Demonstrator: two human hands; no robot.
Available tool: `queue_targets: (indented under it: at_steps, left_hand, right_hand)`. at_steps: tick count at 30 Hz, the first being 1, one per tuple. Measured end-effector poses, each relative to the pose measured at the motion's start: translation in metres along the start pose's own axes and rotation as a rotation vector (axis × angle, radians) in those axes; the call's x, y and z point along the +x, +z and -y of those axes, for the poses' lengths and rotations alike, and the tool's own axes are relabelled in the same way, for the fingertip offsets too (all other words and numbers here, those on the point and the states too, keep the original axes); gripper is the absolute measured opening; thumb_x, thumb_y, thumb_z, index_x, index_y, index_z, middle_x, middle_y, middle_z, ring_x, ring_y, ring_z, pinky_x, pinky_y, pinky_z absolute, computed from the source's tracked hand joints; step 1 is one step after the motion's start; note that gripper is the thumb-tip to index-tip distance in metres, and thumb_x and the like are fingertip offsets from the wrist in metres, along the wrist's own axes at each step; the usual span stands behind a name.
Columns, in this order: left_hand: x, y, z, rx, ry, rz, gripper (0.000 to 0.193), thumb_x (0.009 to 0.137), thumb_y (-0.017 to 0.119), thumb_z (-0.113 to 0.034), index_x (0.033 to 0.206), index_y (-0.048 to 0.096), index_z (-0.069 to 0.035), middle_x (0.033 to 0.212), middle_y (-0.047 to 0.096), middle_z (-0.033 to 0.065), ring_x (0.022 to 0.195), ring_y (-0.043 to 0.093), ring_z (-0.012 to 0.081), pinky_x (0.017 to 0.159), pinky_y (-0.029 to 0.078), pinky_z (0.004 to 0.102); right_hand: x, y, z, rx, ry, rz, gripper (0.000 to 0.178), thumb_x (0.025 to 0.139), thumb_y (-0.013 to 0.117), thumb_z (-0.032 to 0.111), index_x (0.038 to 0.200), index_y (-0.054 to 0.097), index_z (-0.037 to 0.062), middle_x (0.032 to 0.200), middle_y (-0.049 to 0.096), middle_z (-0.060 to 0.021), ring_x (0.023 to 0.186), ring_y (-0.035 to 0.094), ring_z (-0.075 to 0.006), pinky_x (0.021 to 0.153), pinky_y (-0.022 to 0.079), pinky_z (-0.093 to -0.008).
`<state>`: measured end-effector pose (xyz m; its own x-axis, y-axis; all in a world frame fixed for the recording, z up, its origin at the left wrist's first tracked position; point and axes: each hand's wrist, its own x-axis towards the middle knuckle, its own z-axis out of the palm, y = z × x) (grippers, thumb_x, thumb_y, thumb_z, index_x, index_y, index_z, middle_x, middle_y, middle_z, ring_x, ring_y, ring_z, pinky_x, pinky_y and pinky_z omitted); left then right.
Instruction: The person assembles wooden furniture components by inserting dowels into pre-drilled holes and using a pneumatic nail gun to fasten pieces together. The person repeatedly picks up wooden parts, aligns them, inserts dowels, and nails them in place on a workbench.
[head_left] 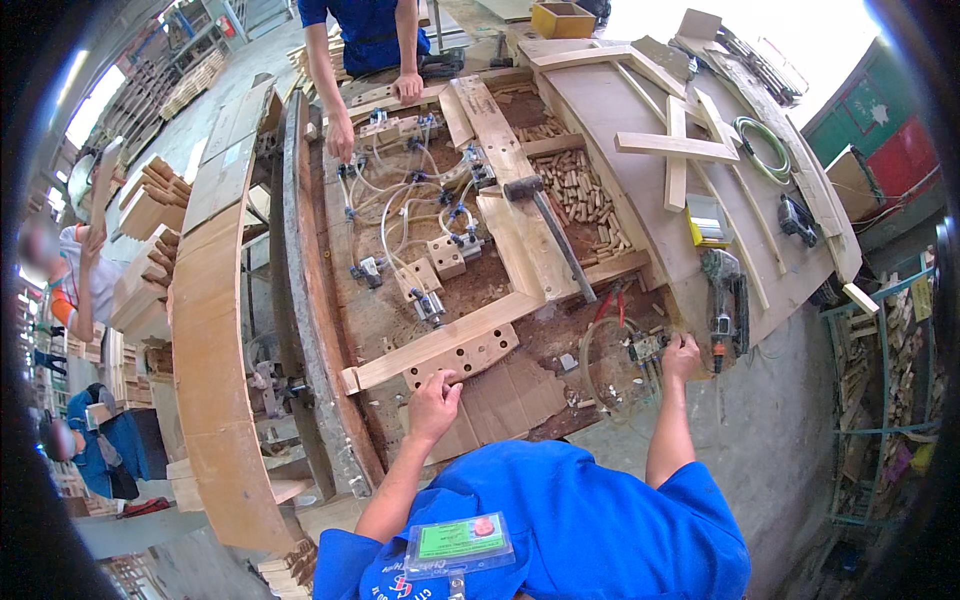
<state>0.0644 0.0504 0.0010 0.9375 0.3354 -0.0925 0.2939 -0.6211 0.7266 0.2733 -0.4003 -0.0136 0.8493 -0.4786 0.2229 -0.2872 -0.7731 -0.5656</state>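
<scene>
My left hand [434, 405] is at the near edge of a drilled wooden block [470, 358], its bent fingers against the wood. This block lies along the near side of a long wooden rail [440, 340], part of a frame in the jig. My right hand [682, 358] is closed at the right end of a small pneumatic valve [646, 348] with hoses; what its fingers grip is hidden. Beyond the rail are air cylinders [428, 306] on wooden blocks, joined by clear tubing [388, 225]. A hammer [550, 235] lies across a wide board [520, 240].
A co-worker's two hands [341, 135] are at the jig's far end. Wooden dowels [580, 190] fill a bin. A power drill [722, 305] and red-handled pliers [608, 308] lie to the right, with a joined wooden frame [675, 148] farther back. Cardboard [510, 400] lies near me.
</scene>
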Motion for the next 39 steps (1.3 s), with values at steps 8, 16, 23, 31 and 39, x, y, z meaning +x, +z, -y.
queue_targets:
  at_steps: [8, 16, 23, 31, 39]
  left_hand:
    - [0.001, 0.0, -0.003, 0.027, 0.005, -0.013, 0.027, 0.095, 0.076, -0.022, 0.119, 0.07, -0.012, 0.091, 0.071, 0.0104, 0.083, 0.072, 0.031, 0.075, 0.057, 0.046]
    - [0.002, 0.0, -0.003, 0.022, -0.022, 0.017, 0.027, 0.095, 0.076, -0.022, 0.119, 0.069, -0.012, 0.091, 0.073, 0.0107, 0.082, 0.073, 0.0309, 0.074, 0.058, 0.0459]
    - [0.009, -0.012, -0.004, 0.011, -0.069, 0.098, 0.028, 0.094, 0.077, -0.025, 0.118, 0.072, -0.01, 0.088, 0.076, 0.0116, 0.079, 0.074, 0.0306, 0.073, 0.058, 0.0451]
    - [0.043, -0.035, 0.014, -0.078, -0.069, -0.032, 0.026, 0.095, 0.078, -0.026, 0.113, 0.075, -0.007, 0.086, 0.076, 0.0141, 0.076, 0.074, 0.0279, 0.072, 0.059, 0.0417]
    - [0.127, -0.086, 0.033, -0.01, -0.149, -0.273, 0.029, 0.095, 0.078, -0.024, 0.116, 0.074, -0.005, 0.084, 0.077, 0.0156, 0.074, 0.075, 0.0299, 0.072, 0.059, 0.0427]
  right_hand:
    - [0.0, 0.003, -0.006, 0.02, -0.043, -0.035, 0.028, 0.096, 0.072, 0.028, 0.102, 0.078, 0.0007, 0.096, 0.077, -0.0241, 0.091, 0.074, -0.0448, 0.081, 0.056, -0.0521]
    - [0.001, 0.003, -0.006, -0.044, -0.01, 0.018, 0.029, 0.098, 0.069, 0.028, 0.105, 0.078, 0.0017, 0.098, 0.077, -0.0243, 0.091, 0.073, -0.0464, 0.082, 0.055, -0.0526]
    - [-0.002, 0.012, -0.001, -0.035, -0.041, 0.081, 0.032, 0.098, 0.067, 0.029, 0.11, 0.076, 0.0011, 0.102, 0.076, -0.0255, 0.098, 0.072, -0.0466, 0.085, 0.055, -0.053]
    - [-0.003, 0.023, -0.004, -0.063, -0.012, 0.064, 0.032, 0.097, 0.072, 0.027, 0.108, 0.07, -0.0025, 0.102, 0.076, -0.0259, 0.099, 0.072, -0.0471, 0.087, 0.054, -0.0534]
    - [-0.001, 0.024, 0.0, -0.055, 0.079, 0.173, 0.041, 0.094, 0.072, 0.021, 0.128, 0.067, -0.0009, 0.12, 0.072, -0.0295, 0.113, 0.067, -0.0497, 0.096, 0.052, -0.0537]
